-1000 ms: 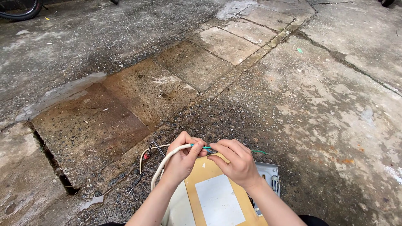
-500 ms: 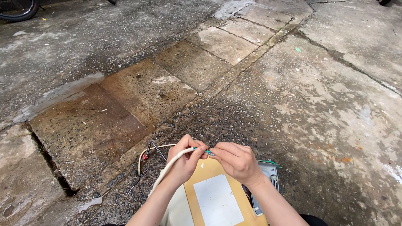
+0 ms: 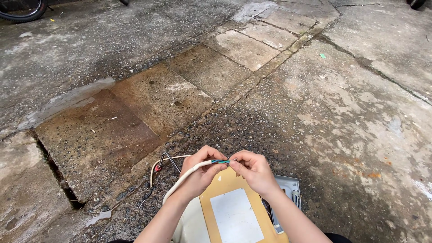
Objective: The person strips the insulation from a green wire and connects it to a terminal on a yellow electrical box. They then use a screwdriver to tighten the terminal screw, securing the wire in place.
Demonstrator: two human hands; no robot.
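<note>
both hands meet low in the middle of the view, over rough wet concrete. the left hand (image 3: 200, 173) is curled shut around a white cable (image 3: 182, 181), with the thumb and forefinger pinched at the point where the cable's outer sleeve ends. the right hand (image 3: 253, 170) faces it, its fingertips pressed narrow on the thin green wires (image 3: 220, 161) that stick out of that cable end, so the two hands hold the same short stretch between them, nearly touching. the wires look twisted together, though they are too small to be sure. from the left hand the white cable runs down and to the left past the wrist. just beside it a thinner pale wire (image 3: 154, 170) loops over the ground (image 3: 360, 112), with a small red piece (image 3: 157, 168) on it and a bent dark metal piece (image 3: 170, 158) next to that. under the forearms lies a tan board (image 3: 231, 182) bearing a white rectangle (image 3: 236, 215), and a grey metal box (image 3: 288, 189) shows at its right edge, beside the right forearm. part of a bicycle tyre (image 3: 22, 11) shows at the top left corner, well apart from the hands.
</note>
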